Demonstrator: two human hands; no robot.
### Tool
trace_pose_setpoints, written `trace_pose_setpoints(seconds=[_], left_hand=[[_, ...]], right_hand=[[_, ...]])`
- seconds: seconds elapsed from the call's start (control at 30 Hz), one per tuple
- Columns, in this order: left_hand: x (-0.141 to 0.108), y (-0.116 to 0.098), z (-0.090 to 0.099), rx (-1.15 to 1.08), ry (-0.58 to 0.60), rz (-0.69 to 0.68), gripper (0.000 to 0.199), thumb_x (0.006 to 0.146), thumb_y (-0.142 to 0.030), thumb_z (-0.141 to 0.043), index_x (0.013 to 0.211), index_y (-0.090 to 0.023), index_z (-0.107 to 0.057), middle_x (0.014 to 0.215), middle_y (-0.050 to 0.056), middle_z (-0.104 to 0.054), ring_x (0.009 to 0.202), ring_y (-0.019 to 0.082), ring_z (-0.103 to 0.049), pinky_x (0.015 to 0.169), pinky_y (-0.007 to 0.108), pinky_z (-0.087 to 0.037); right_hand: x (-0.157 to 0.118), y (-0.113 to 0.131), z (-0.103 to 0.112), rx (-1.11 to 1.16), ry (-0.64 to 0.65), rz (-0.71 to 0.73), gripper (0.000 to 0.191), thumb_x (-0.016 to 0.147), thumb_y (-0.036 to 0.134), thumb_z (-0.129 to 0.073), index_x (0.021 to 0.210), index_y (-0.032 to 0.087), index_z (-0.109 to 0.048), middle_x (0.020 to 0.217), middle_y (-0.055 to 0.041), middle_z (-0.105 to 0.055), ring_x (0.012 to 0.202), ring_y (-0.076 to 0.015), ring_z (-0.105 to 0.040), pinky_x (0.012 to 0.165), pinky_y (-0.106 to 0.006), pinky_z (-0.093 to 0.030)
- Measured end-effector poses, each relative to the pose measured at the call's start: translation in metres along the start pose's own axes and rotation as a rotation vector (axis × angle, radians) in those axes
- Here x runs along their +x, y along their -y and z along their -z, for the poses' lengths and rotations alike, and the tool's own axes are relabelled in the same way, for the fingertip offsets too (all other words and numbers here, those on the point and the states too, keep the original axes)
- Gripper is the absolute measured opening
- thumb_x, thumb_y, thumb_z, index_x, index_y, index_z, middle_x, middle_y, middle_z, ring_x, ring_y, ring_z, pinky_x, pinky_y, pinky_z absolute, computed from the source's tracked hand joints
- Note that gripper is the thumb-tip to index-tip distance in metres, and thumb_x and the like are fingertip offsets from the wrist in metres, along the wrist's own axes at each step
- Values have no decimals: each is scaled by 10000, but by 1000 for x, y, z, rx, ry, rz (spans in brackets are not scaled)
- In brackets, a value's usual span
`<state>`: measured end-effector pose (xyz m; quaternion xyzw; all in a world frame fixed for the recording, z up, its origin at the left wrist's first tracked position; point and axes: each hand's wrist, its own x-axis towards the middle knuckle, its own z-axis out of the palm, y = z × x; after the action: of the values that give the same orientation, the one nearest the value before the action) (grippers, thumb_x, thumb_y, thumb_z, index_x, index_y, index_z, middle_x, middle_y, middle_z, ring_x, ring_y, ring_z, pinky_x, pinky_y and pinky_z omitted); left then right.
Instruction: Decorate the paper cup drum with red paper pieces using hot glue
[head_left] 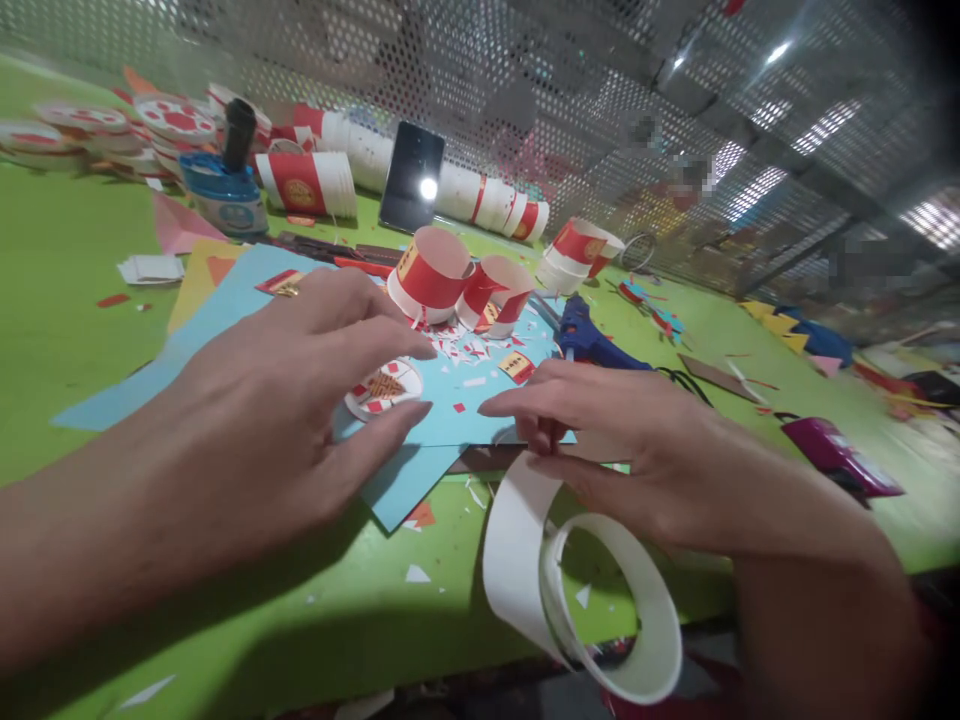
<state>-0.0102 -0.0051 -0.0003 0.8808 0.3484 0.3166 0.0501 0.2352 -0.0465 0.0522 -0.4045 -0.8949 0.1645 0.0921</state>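
My left hand (277,380) is open, thumb and fingers apart, over light blue paper (247,340). Between its fingers shows a round white disc (384,388) with red and gold patterns; whether I touch it I cannot tell. In my right hand (637,440) the thumb and fingers pinch the end of a coiled white strip (517,560), which hangs in loops over the table's front edge. Ahead of my fingers, two red-and-white paper cup pieces (427,270) stand beside small paper scraps (472,345). A small red-and-yellow piece (517,366) lies near my right fingertips.
A blue glue gun (592,335) lies beyond my right hand. At the back are a phone (411,178) propped upright, stacked paper cups (311,183) and a blue container (223,193). A purple object (840,455) lies right on the green table (337,620).
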Motion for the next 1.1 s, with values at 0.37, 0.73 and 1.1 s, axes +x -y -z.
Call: trace_pose_setpoints(seconds=[0.37, 0.73, 1.1], left_hand=[[0, -12, -3, -135, -21, -85, 162, 878, -200, -515, 946, -216, -661, 972, 42, -619, 875, 188, -596, 747, 305, -448], [-7, -36, -12, -203, 283, -231, 251, 919, -120, -426, 886, -154, -672, 819, 69, -585, 741, 174, -524, 623, 286, -419], [-4, -31, -16, -233, 278, -157, 247, 932, -159, -438, 861, -145, -674, 798, 67, -558, 724, 173, -504, 624, 294, -392]], right_hand=[[-5, -22, 19, 410, -380, -189, 339, 768, 159, -707, 1089, 267, -716, 893, -19, -635, 818, -183, -604, 746, -307, -523], [-8, -45, 26, 641, -319, -162, 315, 724, 180, -754, 1026, 266, -744, 827, 8, -647, 785, -144, -595, 680, -257, -503], [-5, -47, 21, 741, -308, -214, 330, 686, 178, -762, 999, 280, -755, 828, 15, -661, 779, -140, -606, 691, -259, -512]])
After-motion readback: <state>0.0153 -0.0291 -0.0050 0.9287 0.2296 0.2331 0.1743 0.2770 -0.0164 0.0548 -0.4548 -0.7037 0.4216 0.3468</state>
